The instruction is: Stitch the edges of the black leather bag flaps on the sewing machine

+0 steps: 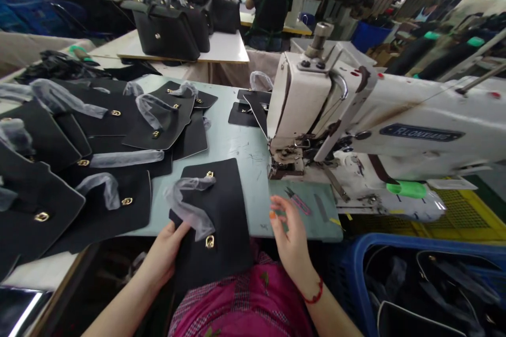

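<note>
My left hand (172, 245) grips the left edge of a black bag panel (227, 205), thumb on top and fingers underneath. The panel lies partly on the pale green table and partly over my lap. Two gold buckles (210, 241) sit on it, joined by a handle (185, 205) wrapped in clear plastic. To the right of the panel, my right hand (288, 231) hovers with curled fingers apart, touching nothing that I can see. Just beyond its fingertips lies a pair of thread snips (298, 201) with pinkish handles, beside the sewing machine.
A white sewing machine (395, 110) fills the right side. Several black panels with wrapped handles (158, 110) overlap on the left. A blue basket (356, 253) with more panels stands at lower right. Finished black bags (162, 29) stand behind; a person (272, 0) works beyond.
</note>
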The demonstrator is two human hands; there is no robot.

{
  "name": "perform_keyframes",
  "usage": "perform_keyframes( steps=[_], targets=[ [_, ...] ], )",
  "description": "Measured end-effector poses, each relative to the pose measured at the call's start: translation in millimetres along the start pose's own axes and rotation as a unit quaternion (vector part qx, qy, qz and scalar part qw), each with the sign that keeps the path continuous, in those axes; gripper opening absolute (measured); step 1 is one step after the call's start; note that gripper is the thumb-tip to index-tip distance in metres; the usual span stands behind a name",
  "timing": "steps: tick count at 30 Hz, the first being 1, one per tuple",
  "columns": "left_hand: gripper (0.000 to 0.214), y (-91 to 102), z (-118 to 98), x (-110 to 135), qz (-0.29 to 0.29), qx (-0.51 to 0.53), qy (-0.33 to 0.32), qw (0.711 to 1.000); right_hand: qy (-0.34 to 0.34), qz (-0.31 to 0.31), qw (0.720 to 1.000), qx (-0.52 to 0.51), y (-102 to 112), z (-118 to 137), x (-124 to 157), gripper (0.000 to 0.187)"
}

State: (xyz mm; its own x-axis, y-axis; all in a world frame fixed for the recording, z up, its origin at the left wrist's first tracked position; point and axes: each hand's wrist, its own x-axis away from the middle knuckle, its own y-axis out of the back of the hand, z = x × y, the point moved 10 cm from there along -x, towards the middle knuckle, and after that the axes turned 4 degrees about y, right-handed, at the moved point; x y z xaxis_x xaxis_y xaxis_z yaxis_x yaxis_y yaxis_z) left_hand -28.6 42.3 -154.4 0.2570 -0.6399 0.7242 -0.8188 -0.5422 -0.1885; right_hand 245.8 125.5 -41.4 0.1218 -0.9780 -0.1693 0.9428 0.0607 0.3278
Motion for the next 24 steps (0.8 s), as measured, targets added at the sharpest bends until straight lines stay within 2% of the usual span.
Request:
perform_keyframes(
  steps=[1,3,4,6,8,12,16,18,21,24],
  targets=[
    [0.029,-2.8,0.5,-3.3,-0.017,0.031,0.0,0.999,-0.071,0.031,0.996,-0.051,-11.9,-21.3,16.2,0.036],
    [0.026,-16.5,-1.8,-6.2,-0.027,0.067,-0.009,0.997,-0.188,0.102,0.963,-0.163,-39.4,-48.3,47.3,0.045],
    [0.024,-25.7,-2.9,-6.5,-0.023,0.079,-0.013,0.997,-0.222,0.118,0.944,-0.213,-47.9,-52.7,57.4,0.05],
    [0.021,-43.3,-4.2,-6.0,-0.009,0.097,-0.02,0.995,-0.242,0.102,0.924,-0.279,-48.7,-50.1,61.5,0.058],
    [0.02,-54.1,-4.0,-5.2,-0.007,0.114,-0.025,0.993,-0.232,0.078,0.922,-0.3,-38.9,-39.9,52.4,0.06],
    [0.018,-60.8,-1.6,-5.6,-0.007,0.136,-0.03,0.99,-0.21,0.092,0.937,-0.264,-23.7,-17.6,30.2,0.057],
    [0.014,-59.6,-3.3,-8.6,0.011,0.144,-0.058,0.988,-0.209,0.105,0.947,-0.22,-23.2,-13.0,25.2,0.043],
    [0.014,-55.1,0.3,-11.1,-0.003,0.138,-0.053,0.989,-0.197,0.107,0.952,-0.209,-25.5,-11.8,26.2,0.037],
    [0.013,-53.1,16.9,-11.3,-0.024,0.103,-0.001,0.994,-0.15,0.119,0.969,-0.157,-25.8,-1.6,24.8,0.032],
    [0.023,-70.9,30.0,1.6,0.044,0.091,0.02,0.995,-0.051,0.154,0.986,-0.049,-23.4,25.2,18.0,0.033]
  ],
)
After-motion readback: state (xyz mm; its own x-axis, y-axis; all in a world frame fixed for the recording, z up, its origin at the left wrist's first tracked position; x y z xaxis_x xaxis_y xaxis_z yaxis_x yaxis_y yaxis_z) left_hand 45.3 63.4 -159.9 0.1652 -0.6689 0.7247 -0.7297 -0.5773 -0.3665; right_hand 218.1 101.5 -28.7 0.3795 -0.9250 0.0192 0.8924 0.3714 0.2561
